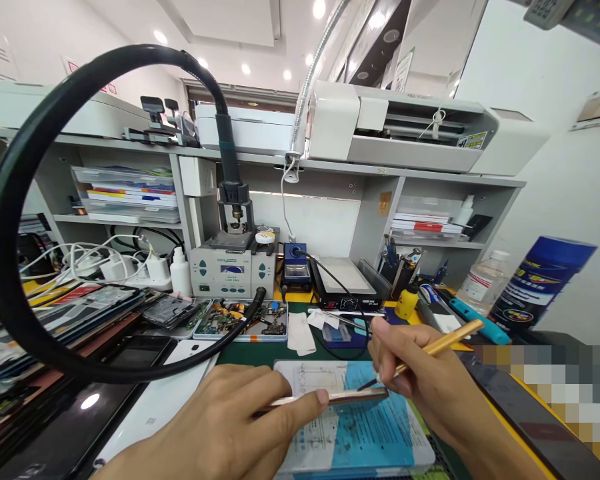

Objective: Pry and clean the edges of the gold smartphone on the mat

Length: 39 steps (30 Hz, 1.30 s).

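My left hand (pixel 245 417) is closed round a thin flat device, probably a phone (pixel 357 397), held nearly edge-on with its pale rim upward. My thumb lies along that rim. My right hand (pixel 410 367) pinches a slim tool with a golden handle (pixel 453 339), slanting down to the left. Its dark narrow tip meets or lies very close to the device's edge; actual contact is hard to tell. Beneath both hands is a blue and white printed box (pixel 370 440) with a smudged lid. The device's lower face is hidden from me.
Left, a stack of phone parts (pixel 70 333) stands beside a white phone back (pixel 155 407). A black hose (pixel 0 267) loops from the grey rework station (pixel 230 270). Behind my hands are a tray of circuit boards (pixel 240 320) and crumpled tissue (pixel 301 333). A blue spray can (pixel 540 280) stands right.
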Motion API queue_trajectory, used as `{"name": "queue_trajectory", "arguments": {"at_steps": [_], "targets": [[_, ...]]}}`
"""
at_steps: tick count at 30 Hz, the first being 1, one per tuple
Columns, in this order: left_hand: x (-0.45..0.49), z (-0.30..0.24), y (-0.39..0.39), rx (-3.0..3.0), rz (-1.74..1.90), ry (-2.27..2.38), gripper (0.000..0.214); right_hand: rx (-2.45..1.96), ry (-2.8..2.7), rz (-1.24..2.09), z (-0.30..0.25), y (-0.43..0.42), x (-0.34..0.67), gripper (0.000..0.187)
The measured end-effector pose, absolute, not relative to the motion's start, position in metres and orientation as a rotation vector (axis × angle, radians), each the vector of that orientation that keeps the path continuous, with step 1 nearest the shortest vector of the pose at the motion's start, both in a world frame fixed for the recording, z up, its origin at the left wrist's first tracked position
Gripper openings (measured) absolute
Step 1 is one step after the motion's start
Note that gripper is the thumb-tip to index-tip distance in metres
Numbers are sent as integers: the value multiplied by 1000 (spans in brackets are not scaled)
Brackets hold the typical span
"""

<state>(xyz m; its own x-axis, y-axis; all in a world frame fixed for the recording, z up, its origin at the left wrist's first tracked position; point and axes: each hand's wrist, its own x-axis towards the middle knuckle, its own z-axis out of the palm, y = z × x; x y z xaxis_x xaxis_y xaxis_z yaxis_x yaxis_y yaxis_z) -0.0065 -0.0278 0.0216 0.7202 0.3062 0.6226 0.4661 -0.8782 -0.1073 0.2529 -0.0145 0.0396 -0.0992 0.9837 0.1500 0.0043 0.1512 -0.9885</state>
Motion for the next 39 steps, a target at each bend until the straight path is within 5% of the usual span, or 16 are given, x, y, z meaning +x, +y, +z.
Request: {"name": "queue_trajectory", "arguments": {"at_steps": [39], "targets": [[-8, 22, -28, -2711, -946, -617, 38, -1123, -1415, 1100, 35, -16, 251, 59]]}}
